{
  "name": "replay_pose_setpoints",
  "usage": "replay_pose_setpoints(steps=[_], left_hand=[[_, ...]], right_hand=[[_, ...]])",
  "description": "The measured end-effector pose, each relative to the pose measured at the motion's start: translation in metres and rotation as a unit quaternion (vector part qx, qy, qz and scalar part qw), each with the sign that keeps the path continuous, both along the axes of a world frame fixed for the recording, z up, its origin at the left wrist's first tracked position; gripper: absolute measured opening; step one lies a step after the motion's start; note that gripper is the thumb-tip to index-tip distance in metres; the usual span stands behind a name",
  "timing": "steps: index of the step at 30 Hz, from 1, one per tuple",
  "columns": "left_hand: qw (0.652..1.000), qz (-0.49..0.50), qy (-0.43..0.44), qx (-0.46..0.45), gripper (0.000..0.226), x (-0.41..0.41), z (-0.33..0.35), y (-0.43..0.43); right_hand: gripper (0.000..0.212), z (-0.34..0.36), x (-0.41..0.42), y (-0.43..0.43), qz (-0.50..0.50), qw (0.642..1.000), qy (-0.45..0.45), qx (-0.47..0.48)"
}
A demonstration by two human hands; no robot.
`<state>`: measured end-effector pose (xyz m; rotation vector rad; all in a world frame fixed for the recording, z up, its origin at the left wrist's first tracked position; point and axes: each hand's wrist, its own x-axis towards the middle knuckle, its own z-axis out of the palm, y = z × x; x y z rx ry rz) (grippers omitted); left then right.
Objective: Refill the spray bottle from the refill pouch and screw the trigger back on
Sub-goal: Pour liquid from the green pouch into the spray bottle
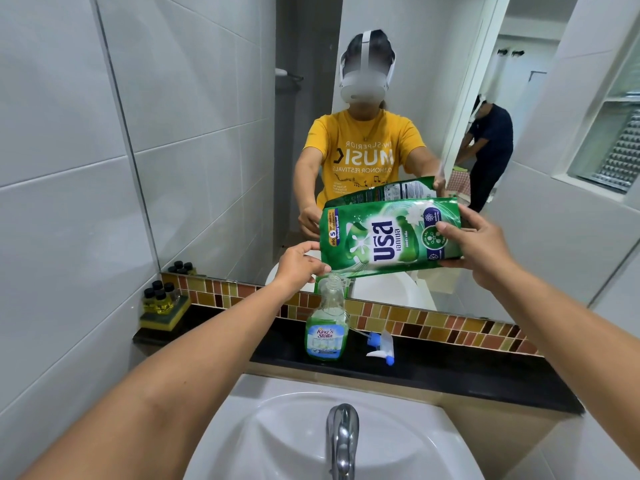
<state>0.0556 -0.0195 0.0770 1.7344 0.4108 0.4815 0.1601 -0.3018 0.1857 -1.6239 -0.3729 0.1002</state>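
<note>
A green refill pouch lies on its side in the air, tipped down to the left, just above the open neck of the clear spray bottle. The bottle stands upright on the black ledge, about half full of green liquid. My left hand pinches the pouch's lower left corner beside the bottle neck. My right hand grips the pouch's bottom end, thumb on the front. The white and blue trigger head lies on the ledge right of the bottle.
A white basin with a chrome tap sits below the ledge. Small dark-capped bottles on a yellow sponge stand at the ledge's left end. A mirror above the mosaic tile strip reflects me and another person.
</note>
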Motion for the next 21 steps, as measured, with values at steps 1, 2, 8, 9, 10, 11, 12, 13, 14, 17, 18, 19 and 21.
replay_pose_setpoints(steps=[1,2,8,9,10,11,12,13,14,17,18,19,21], left_hand=[[1.0,0.0,0.002,0.002,0.047,0.0,0.0,0.0],[1.0,0.0,0.004,0.004,0.048,0.0,0.0,0.001],[1.0,0.0,0.011,0.021,0.05,0.002,0.0,0.004],[1.0,-0.001,0.01,0.023,0.05,0.002,0.001,0.004],[1.0,-0.002,0.01,0.026,0.049,0.001,0.001,0.004],[1.0,-0.003,0.012,0.029,0.048,0.001,0.002,0.003],[0.999,-0.004,0.013,0.032,0.046,0.001,0.002,0.003],[0.999,-0.004,0.015,0.035,0.045,0.001,0.003,0.002],[0.999,-0.005,0.017,0.037,0.044,0.001,0.003,0.002],[0.999,-0.01,0.022,0.049,0.04,0.001,0.004,0.0],[0.998,-0.012,0.024,0.055,0.038,0.001,0.005,0.0],[0.998,-0.015,0.026,0.06,0.036,0.001,0.006,-0.001],[0.997,-0.017,0.029,0.073,0.032,0.001,0.009,-0.002]], right_hand=[[0.056,-0.003,0.001,-0.001,-0.002,1.0,0.001,0.002],[0.056,-0.006,0.001,-0.002,-0.005,1.0,0.003,0.004],[0.059,-0.023,0.005,-0.005,-0.028,0.999,0.02,0.011],[0.059,-0.026,0.005,-0.006,-0.032,0.999,0.022,0.013],[0.059,-0.029,0.004,-0.007,-0.034,0.999,0.025,0.015],[0.06,-0.033,0.003,-0.008,-0.037,0.999,0.029,0.018],[0.06,-0.038,0.002,-0.009,-0.04,0.998,0.033,0.021],[0.06,-0.043,0.001,-0.011,-0.042,0.998,0.039,0.027],[0.06,-0.048,0.001,-0.012,-0.044,0.997,0.046,0.033],[0.058,-0.066,-0.002,-0.018,-0.055,0.995,0.072,0.052],[0.059,-0.071,-0.003,-0.02,-0.058,0.993,0.081,0.06],[0.059,-0.076,-0.004,-0.022,-0.059,0.992,0.089,0.069],[0.059,-0.084,-0.007,-0.026,-0.057,0.989,0.101,0.088]])
